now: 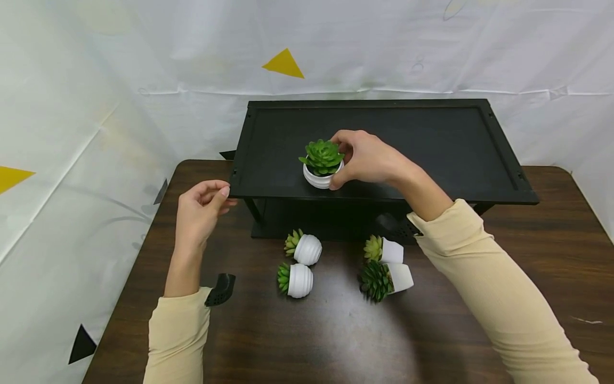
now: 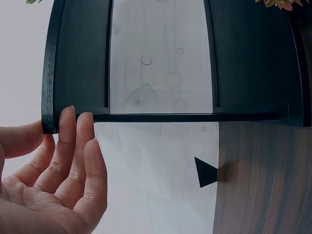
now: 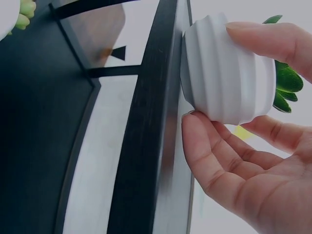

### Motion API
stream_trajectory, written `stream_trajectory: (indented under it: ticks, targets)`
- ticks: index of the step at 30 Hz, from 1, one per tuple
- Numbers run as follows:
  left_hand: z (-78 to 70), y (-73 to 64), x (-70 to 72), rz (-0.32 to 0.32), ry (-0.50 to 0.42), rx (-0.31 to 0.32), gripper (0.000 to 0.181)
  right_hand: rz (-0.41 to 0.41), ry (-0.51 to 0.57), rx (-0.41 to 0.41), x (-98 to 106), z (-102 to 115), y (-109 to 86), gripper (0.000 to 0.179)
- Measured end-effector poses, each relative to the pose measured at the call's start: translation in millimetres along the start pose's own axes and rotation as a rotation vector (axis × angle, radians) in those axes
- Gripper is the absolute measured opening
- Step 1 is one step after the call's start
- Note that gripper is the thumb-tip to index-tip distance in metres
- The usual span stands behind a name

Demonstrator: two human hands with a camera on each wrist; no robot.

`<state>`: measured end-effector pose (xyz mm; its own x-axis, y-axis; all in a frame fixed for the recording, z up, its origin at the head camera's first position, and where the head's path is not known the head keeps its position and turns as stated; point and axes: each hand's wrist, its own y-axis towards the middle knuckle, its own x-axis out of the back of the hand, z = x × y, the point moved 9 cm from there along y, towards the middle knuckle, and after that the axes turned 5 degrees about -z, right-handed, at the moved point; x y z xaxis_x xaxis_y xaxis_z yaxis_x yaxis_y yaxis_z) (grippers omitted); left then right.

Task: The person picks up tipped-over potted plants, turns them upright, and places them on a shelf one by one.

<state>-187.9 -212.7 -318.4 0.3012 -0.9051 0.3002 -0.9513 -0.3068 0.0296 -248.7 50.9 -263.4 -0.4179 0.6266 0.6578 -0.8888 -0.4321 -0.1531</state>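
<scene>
A green succulent in a ribbed white pot stands at the front left part of the black shelf's top board. My right hand grips that pot from its right side, thumb on the near side. In the right wrist view the ribbed pot sits right at the board's surface, between thumb and fingers. My left hand pinches the board's front left corner, with the thumb above and fingertips below, as the left wrist view shows on the shelf's edge.
Two small potted succulents lie on their sides on the brown wooden table, before the shelf. Two more tipped pots lie to their right. A white sheet hangs behind the table.
</scene>
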Motion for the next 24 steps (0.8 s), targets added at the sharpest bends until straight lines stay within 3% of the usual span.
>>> stream_trajectory:
  ticks: [12,24]
  targets:
    - [-1.4,-0.3,0.3,0.001,0.004,-0.007,0.022,0.025,-0.003,-0.026,-8,8,13.6,0.075]
    - [-1.6,-0.7,-0.2,-0.001,0.004,-0.008,0.021,0.042,0.0,0.003,-19,22,24.8,0.076]
